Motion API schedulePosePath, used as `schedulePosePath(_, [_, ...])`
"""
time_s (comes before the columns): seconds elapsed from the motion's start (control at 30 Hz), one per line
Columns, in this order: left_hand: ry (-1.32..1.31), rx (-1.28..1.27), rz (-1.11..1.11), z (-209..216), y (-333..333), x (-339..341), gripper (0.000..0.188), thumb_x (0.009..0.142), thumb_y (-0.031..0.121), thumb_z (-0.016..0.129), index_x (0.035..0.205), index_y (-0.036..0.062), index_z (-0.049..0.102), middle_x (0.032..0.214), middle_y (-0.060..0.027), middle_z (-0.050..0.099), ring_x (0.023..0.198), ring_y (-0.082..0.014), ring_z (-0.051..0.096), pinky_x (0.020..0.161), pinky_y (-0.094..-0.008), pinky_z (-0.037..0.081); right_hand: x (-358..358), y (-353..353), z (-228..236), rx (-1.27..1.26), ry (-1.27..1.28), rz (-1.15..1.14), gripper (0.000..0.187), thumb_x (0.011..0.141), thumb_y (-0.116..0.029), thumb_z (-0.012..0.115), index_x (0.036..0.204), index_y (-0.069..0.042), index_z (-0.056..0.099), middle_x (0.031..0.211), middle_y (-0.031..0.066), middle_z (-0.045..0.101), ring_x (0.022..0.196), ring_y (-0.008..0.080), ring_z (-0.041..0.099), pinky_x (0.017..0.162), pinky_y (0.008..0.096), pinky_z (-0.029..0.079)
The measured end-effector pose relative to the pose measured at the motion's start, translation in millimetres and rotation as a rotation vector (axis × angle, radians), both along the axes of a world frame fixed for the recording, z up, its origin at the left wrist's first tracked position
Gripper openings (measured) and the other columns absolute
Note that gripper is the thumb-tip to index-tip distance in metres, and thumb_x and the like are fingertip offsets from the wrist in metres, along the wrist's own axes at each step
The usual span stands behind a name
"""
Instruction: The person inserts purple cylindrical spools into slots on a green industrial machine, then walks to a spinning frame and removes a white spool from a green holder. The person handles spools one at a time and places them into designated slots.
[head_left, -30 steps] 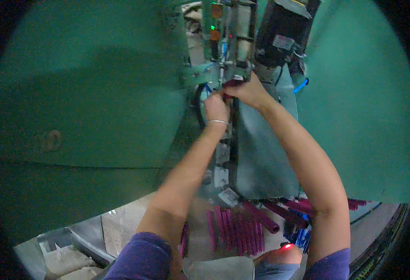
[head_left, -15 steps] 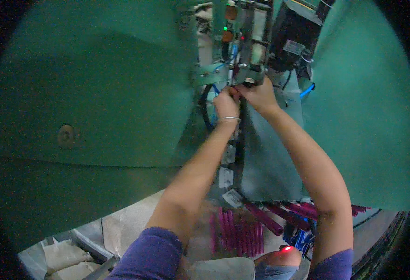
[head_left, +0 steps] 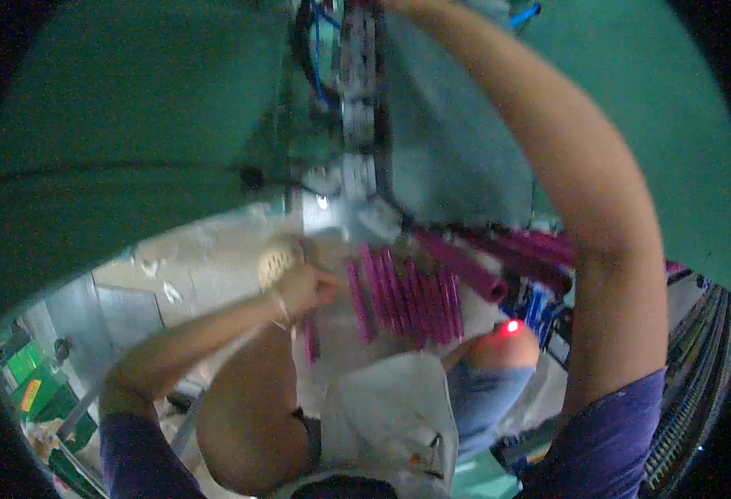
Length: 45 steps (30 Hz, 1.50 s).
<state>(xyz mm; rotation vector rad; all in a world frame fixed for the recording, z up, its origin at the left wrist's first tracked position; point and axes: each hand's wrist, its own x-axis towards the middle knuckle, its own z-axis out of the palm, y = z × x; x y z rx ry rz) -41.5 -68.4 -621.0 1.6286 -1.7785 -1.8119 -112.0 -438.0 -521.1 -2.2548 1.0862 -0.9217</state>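
Observation:
My left hand (head_left: 301,291) hangs low, above a beige perforated shoe (head_left: 279,261), with its fingers curled together. Blur hides whatever lies between those fingers. At the top edge, my right hand (head_left: 399,5) is mostly cut off, near the upper end of the metal machine column (head_left: 359,121); its fingers are out of sight. Several magenta tubes (head_left: 411,299) lie side by side lower down, just right of my left hand. More magenta tubes (head_left: 465,266) stick out below the grey panel, under my right forearm.
Green machine panels (head_left: 158,100) flank the column on both sides. Blue tubing (head_left: 318,75) and a dark cable run beside it. A pale cloth (head_left: 386,403) lies across my lap, and a red light spot falls on my bare knee (head_left: 503,345). Dark ribbed lines (head_left: 698,399) curve at the right.
My left hand has left the column and dropped down and left, toward the shoe. My right hand stays up by the machine. The view has tilted downward.

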Motion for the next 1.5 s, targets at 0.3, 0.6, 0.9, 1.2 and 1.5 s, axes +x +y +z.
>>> schedulePosePath(0.3, [-0.298, 0.743, -0.094, -148, 54, -45, 0.020, 0.074, 0.015, 0.061, 0.091, 0.0051, 0.060, 0.099, -0.0080, 0.059, 0.088, -0.0225, 0.056, 0.065, -0.0347, 0.050, -3, -2, 13, -0.025, 0.065, 0.002, 0.049, 0.073, -0.013, 0.057, 0.117, -0.002, 0.039, 0.107, 0.0218, 0.052, 0.099, 0.0377, 0.048, 0.082, 0.0406, 0.039])
schedulePosePath(0.6, [-0.643, 0.185, -0.344, -109, 35, -78, 0.024, 0.079, 0.025, 0.051, 0.090, 0.0088, 0.064, 0.095, -0.0144, 0.061, 0.092, -0.0282, 0.058, 0.075, -0.0373, 0.048, -4, -6, 8, 0.178, 0.079, -0.041, 0.038, 0.074, -0.011, 0.055, 0.109, 0.000, 0.045, 0.105, 0.0212, 0.052, 0.095, 0.0364, 0.050, 0.079, 0.0404, 0.041])
schedulePosePath(0.9, [-0.366, -0.065, 0.414, -68, 34, -89, 0.037, 0.082, 0.027, 0.049, 0.108, 0.0023, 0.043, 0.077, -0.0203, 0.059, 0.082, -0.0361, 0.058, 0.062, -0.0469, 0.048, -4, -6, -4, 0.005, -0.048, 0.030, 0.059, 0.067, -0.009, 0.059, 0.119, 0.003, 0.034, 0.105, 0.0247, 0.049, 0.098, 0.0392, 0.048, 0.085, 0.0409, 0.040])
schedulePosePath(1.2, [-0.150, -0.783, 0.617, 113, -114, -40, 0.029, 0.082, 0.013, 0.052, 0.109, 0.0029, 0.045, 0.096, -0.0218, 0.053, 0.085, -0.0384, 0.053, 0.070, -0.0411, 0.044, -4, -2, 5, 0.060, -0.068, 0.082, 0.068, 0.065, -0.009, 0.062, 0.123, 0.005, 0.028, 0.115, 0.0247, 0.044, 0.106, 0.0384, 0.044, 0.092, 0.0373, 0.036])
schedulePosePath(1.5, [-0.326, -0.885, 0.735, 141, -238, -5, 0.028, 0.078, 0.020, 0.059, 0.098, 0.0015, 0.052, 0.081, -0.0186, 0.059, 0.074, -0.0345, 0.058, 0.065, -0.0376, 0.045, -8, -4, 3, 0.028, -0.086, 0.103, 0.070, 0.062, -0.006, 0.064, 0.122, 0.005, 0.032, 0.116, 0.0249, 0.044, 0.108, 0.0390, 0.043, 0.092, 0.0371, 0.036])
